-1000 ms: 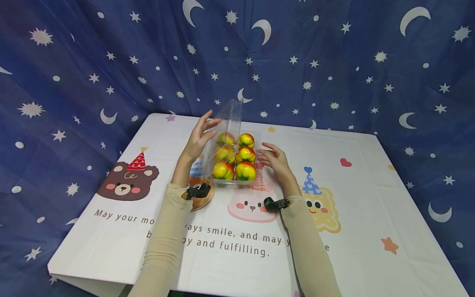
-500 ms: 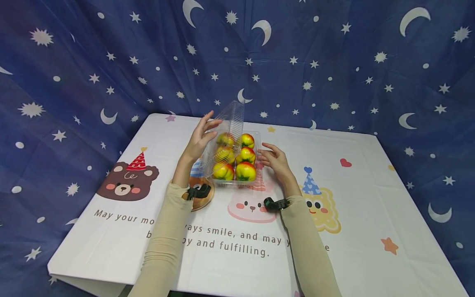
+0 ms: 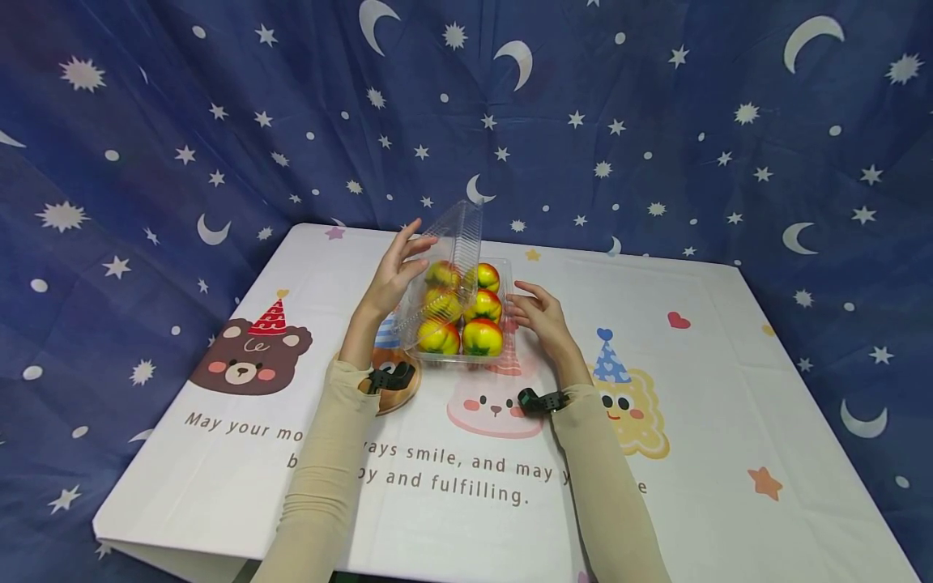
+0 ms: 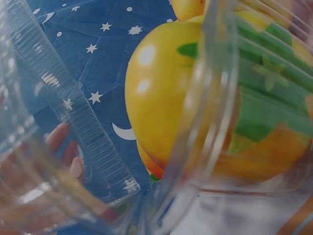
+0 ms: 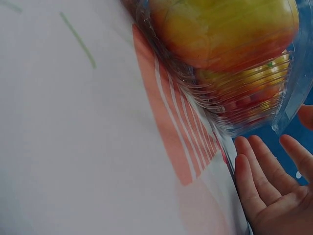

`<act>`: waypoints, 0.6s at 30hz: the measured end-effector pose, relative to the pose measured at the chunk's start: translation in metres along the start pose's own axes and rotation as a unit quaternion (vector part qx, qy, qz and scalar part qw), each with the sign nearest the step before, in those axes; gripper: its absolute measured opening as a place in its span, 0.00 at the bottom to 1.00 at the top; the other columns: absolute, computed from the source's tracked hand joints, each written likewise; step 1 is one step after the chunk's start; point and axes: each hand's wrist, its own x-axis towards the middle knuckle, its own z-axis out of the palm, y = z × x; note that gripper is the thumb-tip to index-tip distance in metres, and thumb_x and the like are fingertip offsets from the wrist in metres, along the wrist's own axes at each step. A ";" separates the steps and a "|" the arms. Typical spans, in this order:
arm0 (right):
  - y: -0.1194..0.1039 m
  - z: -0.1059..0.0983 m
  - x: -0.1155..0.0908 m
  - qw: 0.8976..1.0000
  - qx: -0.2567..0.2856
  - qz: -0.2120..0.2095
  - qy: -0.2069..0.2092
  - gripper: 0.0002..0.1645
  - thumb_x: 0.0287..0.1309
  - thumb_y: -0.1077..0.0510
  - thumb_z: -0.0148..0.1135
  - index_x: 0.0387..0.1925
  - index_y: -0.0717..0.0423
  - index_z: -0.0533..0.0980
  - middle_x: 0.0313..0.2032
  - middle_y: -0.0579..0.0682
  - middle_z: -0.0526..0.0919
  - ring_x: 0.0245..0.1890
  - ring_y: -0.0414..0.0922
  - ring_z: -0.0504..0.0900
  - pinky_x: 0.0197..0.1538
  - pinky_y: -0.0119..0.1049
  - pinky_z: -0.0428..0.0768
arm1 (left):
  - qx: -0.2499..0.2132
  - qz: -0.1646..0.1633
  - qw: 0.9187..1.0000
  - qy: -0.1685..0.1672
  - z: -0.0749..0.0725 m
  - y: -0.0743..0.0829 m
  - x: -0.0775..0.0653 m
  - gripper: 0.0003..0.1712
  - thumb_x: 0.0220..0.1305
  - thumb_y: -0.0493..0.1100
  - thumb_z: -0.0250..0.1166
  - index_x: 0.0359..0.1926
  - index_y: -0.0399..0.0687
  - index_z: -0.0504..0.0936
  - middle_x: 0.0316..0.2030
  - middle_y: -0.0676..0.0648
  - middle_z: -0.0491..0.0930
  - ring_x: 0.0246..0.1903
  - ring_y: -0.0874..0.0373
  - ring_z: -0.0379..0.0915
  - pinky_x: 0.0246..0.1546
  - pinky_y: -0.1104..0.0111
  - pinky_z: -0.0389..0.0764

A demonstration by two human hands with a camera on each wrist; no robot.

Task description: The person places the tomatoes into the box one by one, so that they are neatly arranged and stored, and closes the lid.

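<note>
A clear plastic clamshell box (image 3: 466, 358) sits mid-table with its lid (image 3: 466, 235) raised on the left and tilted over the contents. Inside are two rows of round yellow-and-red fruits (image 3: 483, 336) with green leafy tops, persimmon-like. My left hand (image 3: 389, 275) rests against the lid's outer side with fingers extended; the left wrist view shows the fingers through the ribbed plastic. At the box's right side is my right hand (image 3: 542, 316), fingers relaxed and slightly bent. In the right wrist view its fingertips are right by the box's ribbed wall (image 5: 244, 105).
A white tablecloth (image 3: 707, 405) printed with cartoon animals, stars and lettering covers the table. Behind it hangs a blue curtain (image 3: 583, 97) with moons and stars. Both wrists carry a small black camera (image 3: 541, 401).
The lid has tipped slightly further right over the fruits, and my left hand has shifted a little right with it. My right hand has stayed in place.
</note>
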 end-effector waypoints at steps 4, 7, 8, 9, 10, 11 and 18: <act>0.000 0.000 0.000 1.000 0.000 -0.001 -0.001 0.28 0.70 0.56 0.58 0.68 0.58 0.68 0.57 0.64 0.78 0.45 0.49 0.85 0.46 0.33 0.82 | -0.006 0.001 1.000 -0.002 0.001 0.000 0.000 0.38 0.69 0.31 0.49 0.76 0.31 0.44 0.67 0.23 0.59 0.68 0.33 0.55 0.67 0.42 0.56; 0.000 0.000 0.000 1.000 -0.004 -0.004 -0.002 0.29 0.70 0.55 0.57 0.68 0.58 0.67 0.57 0.65 0.78 0.44 0.48 0.85 0.46 0.33 0.82 | -0.006 0.003 1.000 -0.002 0.001 0.000 0.000 0.39 0.69 0.30 0.48 0.76 0.31 0.44 0.67 0.23 0.59 0.67 0.32 0.55 0.67 0.42 0.57; 0.000 0.000 0.000 1.000 -0.005 -0.004 -0.003 0.29 0.70 0.55 0.57 0.68 0.58 0.67 0.57 0.65 0.78 0.44 0.48 0.85 0.46 0.33 0.82 | -0.006 0.003 1.000 -0.002 0.001 0.000 0.000 0.39 0.69 0.30 0.49 0.76 0.31 0.43 0.67 0.23 0.59 0.67 0.32 0.55 0.67 0.42 0.57; 0.000 0.000 0.000 1.000 -0.004 -0.004 -0.003 0.29 0.70 0.55 0.57 0.68 0.58 0.67 0.57 0.65 0.78 0.44 0.48 0.85 0.46 0.33 0.82 | -0.005 0.004 1.000 -0.003 0.002 0.000 0.000 0.39 0.69 0.30 0.49 0.76 0.31 0.43 0.67 0.22 0.59 0.67 0.32 0.56 0.66 0.42 0.57; 0.000 0.000 0.000 1.000 -0.003 -0.003 -0.003 0.29 0.70 0.55 0.58 0.68 0.58 0.67 0.57 0.65 0.78 0.44 0.47 0.85 0.46 0.33 0.82 | -0.004 0.004 1.000 -0.003 0.002 0.000 0.000 0.39 0.69 0.31 0.49 0.76 0.31 0.43 0.67 0.22 0.59 0.67 0.32 0.56 0.66 0.42 0.58; 0.000 0.000 0.000 1.000 -0.003 -0.003 -0.002 0.29 0.70 0.55 0.58 0.68 0.58 0.67 0.57 0.65 0.78 0.44 0.47 0.85 0.46 0.33 0.82 | -0.003 0.004 1.000 -0.003 0.002 0.000 0.000 0.39 0.69 0.31 0.49 0.76 0.31 0.43 0.67 0.22 0.59 0.67 0.31 0.56 0.66 0.43 0.58; 0.001 0.000 0.001 1.000 0.003 0.001 0.000 0.29 0.69 0.55 0.58 0.68 0.58 0.67 0.58 0.65 0.78 0.44 0.47 0.85 0.46 0.34 0.82 | 0.001 0.000 1.000 -0.003 0.003 0.000 0.001 0.39 0.69 0.31 0.49 0.76 0.31 0.44 0.67 0.23 0.59 0.66 0.32 0.57 0.67 0.44 0.58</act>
